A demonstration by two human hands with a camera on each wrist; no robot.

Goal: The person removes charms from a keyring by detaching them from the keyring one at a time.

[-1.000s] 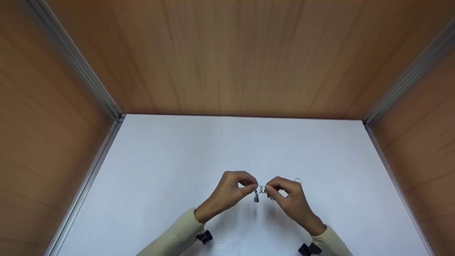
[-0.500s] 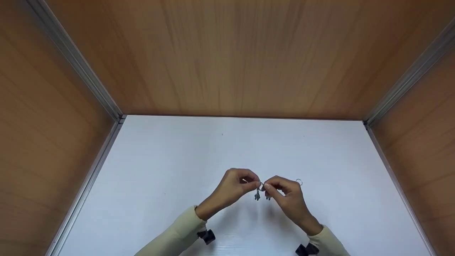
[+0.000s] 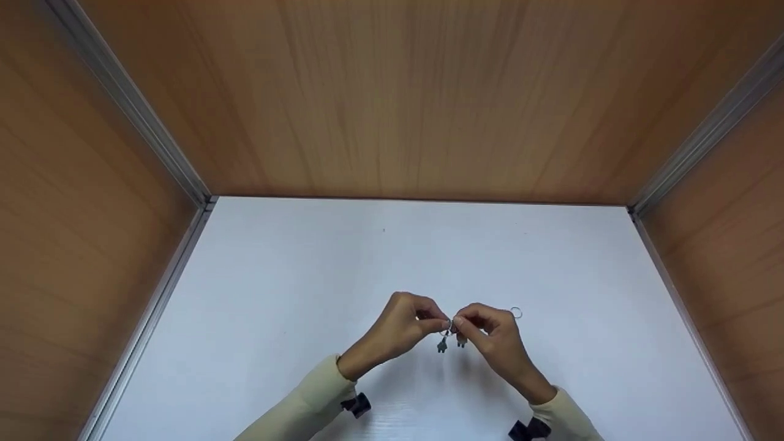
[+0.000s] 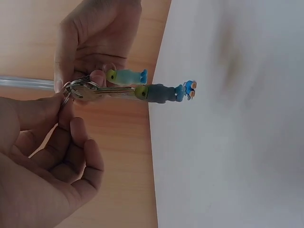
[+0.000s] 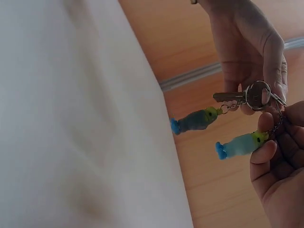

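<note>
We pinch a key ring [image 5: 259, 93] between left hand [image 3: 401, 331] and right hand [image 3: 493, 343] above the white table [image 3: 275, 294], key [image 5: 230, 97] and two fish charms [image 5: 194, 120] dangling, the ring's join hidden by fingertips [image 4: 59, 85].

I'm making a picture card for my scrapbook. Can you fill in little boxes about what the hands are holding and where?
left hand: pinches the key ring, grip at its fingertips
right hand: pinches the same ring from the other side
key: silver, on the ring
grey fish charm: hangs from the ring, blue tail
light blue fish charm: hangs beside it
spare ring: lies on the white table behind the right hand
walls: wood panels on three sides
</note>
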